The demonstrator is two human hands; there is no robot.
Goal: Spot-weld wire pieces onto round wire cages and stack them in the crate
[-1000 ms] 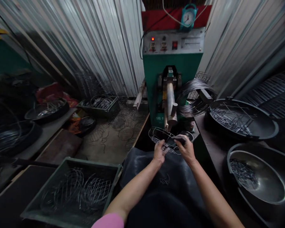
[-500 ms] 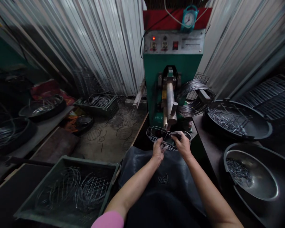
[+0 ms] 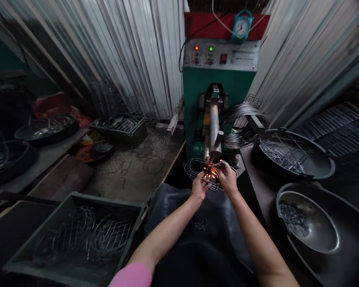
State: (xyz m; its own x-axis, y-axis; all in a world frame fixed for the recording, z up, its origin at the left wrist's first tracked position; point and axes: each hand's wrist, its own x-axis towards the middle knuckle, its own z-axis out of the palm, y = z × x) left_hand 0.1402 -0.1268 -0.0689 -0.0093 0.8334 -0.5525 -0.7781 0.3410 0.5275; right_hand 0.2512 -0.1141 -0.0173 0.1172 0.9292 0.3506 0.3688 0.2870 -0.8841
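A round wire rack (image 3: 194, 168) is under the electrode tip of a green spot welder (image 3: 214, 149). My left hand (image 3: 200, 186) grips the rack's near side, fingers closed around its wires. At its right, my right hand (image 3: 226, 175) is closed in a pinch beside the electrode; the small piece between its fingertips is too hard to make out. Orange sparks (image 3: 210, 174) scatter between both hands, hiding part of the rack. Several short bent wire pieces (image 3: 201, 225) lie on the dark apron (image 3: 182, 215) over my lap.
A green crate (image 3: 107, 200) with round wire racks stands at left. To the right are a pan (image 3: 329, 167) of wire pieces and a metal bowl (image 3: 336, 239) of small parts. A wire coil (image 3: 242, 137) hangs beside the welder. A teal dial scale (image 3: 241, 27) sits above.
Sparks have appeared at the electrode tip, and a green light is lit on the welder's panel. The dark piece seen in my right hand no longer shows. The view has shifted slightly.
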